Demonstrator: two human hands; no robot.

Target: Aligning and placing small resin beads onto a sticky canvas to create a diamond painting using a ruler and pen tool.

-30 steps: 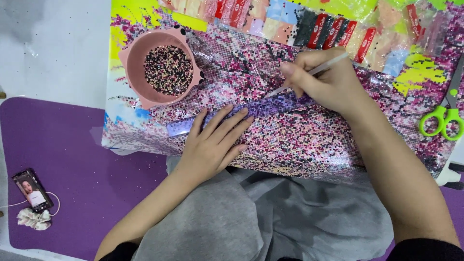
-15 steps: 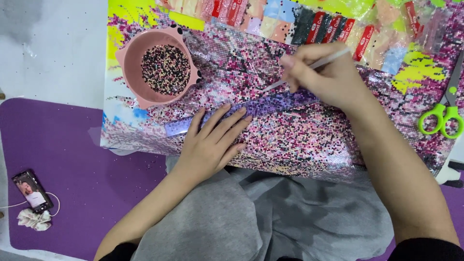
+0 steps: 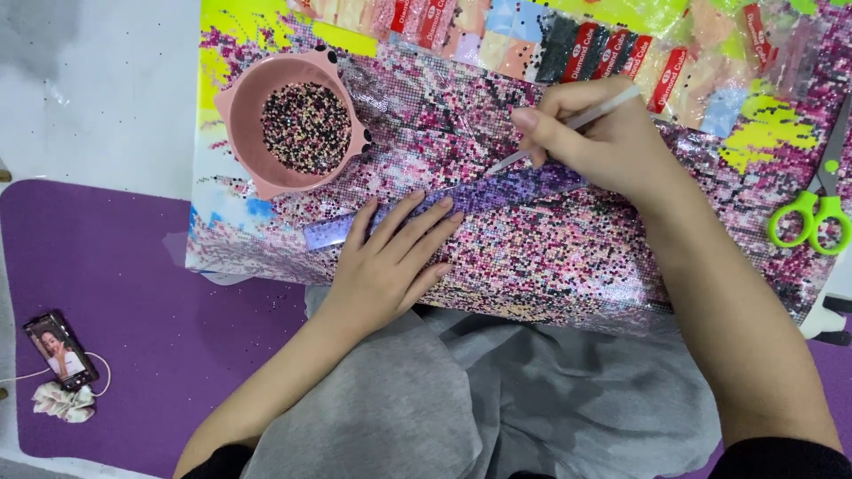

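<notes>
Pinched between thumb and fingers of the right hand point(image 3: 593, 135), a slim white pen point(image 3: 568, 124) slants down to the left, its tip resting on the bead-covered canvas point(image 3: 568, 257) near the middle of the frame. Flat and spread, the left hand point(image 3: 390, 257) presses on the canvas, its fingertips lying on a clear purple ruler point(image 3: 461, 200) that runs diagonally under the pen tip.

Underneath the canvas, a purple mat point(image 3: 115, 310) fills the lower left, over a pale grey floor point(image 3: 98, 89) in the upper left. Grey trousers point(image 3: 497, 399) fill the bottom centre, with the near edge of the canvas lying over them.

Whether the pen tip carries a bead is too small to tell. Top and right edges of the canvas are cut off by the frame.

A pink bowl point(image 3: 240, 115) of mixed dark and pale beads sits on the canvas at upper left. Small bead packets point(image 3: 612, 49) lie along the top edge. Green-handled scissors point(image 3: 821, 208) lie at the right edge. A phone point(image 3: 60, 350) with a white cord lies on the mat at lower left, a pale scrunchie point(image 3: 62, 401) just beside it.
</notes>
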